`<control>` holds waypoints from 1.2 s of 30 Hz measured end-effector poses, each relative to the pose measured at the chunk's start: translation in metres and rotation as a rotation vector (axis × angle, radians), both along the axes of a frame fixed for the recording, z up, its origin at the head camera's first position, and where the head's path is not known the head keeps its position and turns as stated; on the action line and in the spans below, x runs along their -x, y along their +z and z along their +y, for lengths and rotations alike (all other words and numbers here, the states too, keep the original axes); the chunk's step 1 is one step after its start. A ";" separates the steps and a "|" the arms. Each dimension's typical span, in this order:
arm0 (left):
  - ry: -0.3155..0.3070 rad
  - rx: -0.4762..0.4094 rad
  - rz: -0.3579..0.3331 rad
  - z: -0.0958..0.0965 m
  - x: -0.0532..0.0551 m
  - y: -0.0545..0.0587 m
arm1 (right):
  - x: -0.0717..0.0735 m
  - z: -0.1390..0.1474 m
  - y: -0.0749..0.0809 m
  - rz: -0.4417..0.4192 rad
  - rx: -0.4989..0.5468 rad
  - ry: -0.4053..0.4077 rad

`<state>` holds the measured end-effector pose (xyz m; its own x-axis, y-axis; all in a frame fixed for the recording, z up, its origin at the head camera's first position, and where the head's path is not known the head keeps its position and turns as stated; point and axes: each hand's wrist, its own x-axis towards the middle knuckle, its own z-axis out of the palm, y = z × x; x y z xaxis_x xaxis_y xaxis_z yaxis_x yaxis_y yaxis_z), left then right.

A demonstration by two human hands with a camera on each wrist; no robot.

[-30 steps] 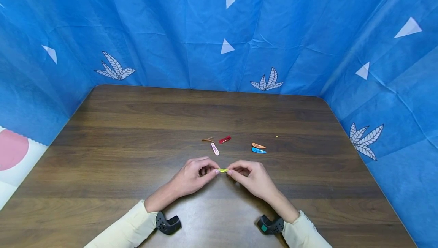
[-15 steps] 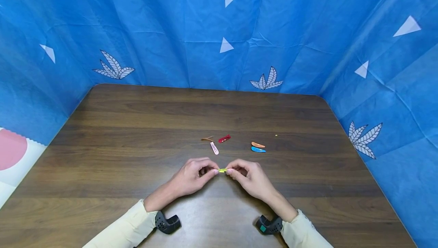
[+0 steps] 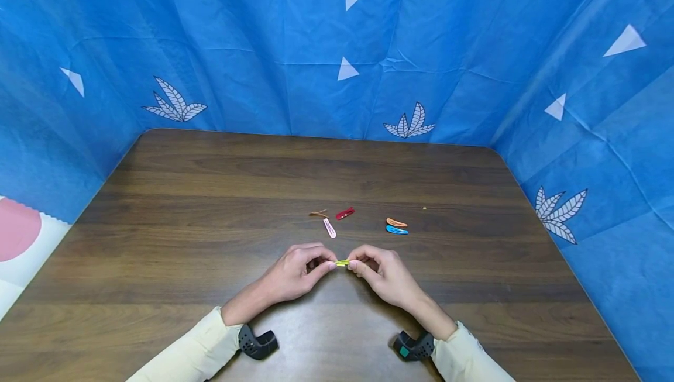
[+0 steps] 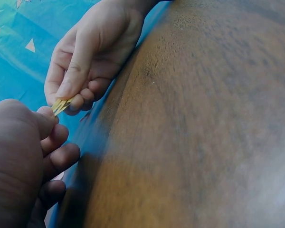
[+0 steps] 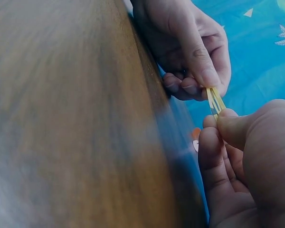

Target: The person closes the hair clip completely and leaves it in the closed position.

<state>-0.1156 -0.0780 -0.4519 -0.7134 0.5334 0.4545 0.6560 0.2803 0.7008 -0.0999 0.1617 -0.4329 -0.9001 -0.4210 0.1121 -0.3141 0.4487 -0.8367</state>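
Between my two hands is a yellow snap hair clip point(image 3: 342, 263), held above the near middle of the table. My left hand point(image 3: 299, 271) pinches its left end between thumb and index finger. The other end is pinched by my right hand point(image 3: 387, 274) in the same way. Seen from the right wrist, the yellow hair clip point(image 5: 215, 101) shows its slim prongs between the two thumbs, and its ends are hidden under the fingertips. In the left wrist view, part of the clip point(image 4: 61, 106) shows between the thumbs.
Beyond my hands on the wooden table point(image 3: 210, 195) lie a pink clip point(image 3: 329, 228), a red clip point(image 3: 345, 213) and a thin brown clip point(image 3: 319, 213). To their right are an orange clip point(image 3: 396, 222) and a blue clip point(image 3: 397, 230). A tiny yellow bit point(image 3: 424, 208) lies farther right.
Both hands keep their pinch on the yellow hair clip and stay in nearly the same place. The head view has shifted very slightly.
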 end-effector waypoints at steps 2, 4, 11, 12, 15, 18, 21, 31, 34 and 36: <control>-0.006 -0.002 0.009 0.000 0.001 -0.001 | 0.000 0.000 0.000 0.004 -0.006 0.004; -0.011 0.000 0.019 -0.001 0.001 -0.002 | 0.001 0.000 0.000 0.009 -0.006 0.009; -0.012 0.003 0.030 0.000 0.001 -0.002 | 0.001 -0.001 -0.001 0.007 0.012 0.025; -0.010 0.004 0.032 0.000 0.001 -0.002 | 0.001 -0.001 -0.001 0.006 0.016 0.026; -0.004 -0.002 0.025 0.000 0.001 -0.003 | 0.000 -0.002 -0.002 0.003 0.024 0.018; 0.007 -0.003 0.012 0.000 0.002 -0.003 | 0.000 -0.002 -0.002 -0.009 0.032 0.004; 0.019 -0.010 -0.007 0.000 0.001 -0.002 | 0.000 -0.001 -0.003 -0.030 0.051 -0.003; 0.030 -0.022 -0.015 0.000 0.001 0.000 | 0.001 -0.001 -0.002 -0.105 0.133 0.021; 0.032 -0.021 -0.015 0.000 0.002 0.000 | 0.001 -0.001 -0.002 -0.121 0.154 0.023; 0.034 -0.019 -0.013 0.000 0.001 0.000 | 0.001 -0.001 -0.002 -0.124 0.160 0.021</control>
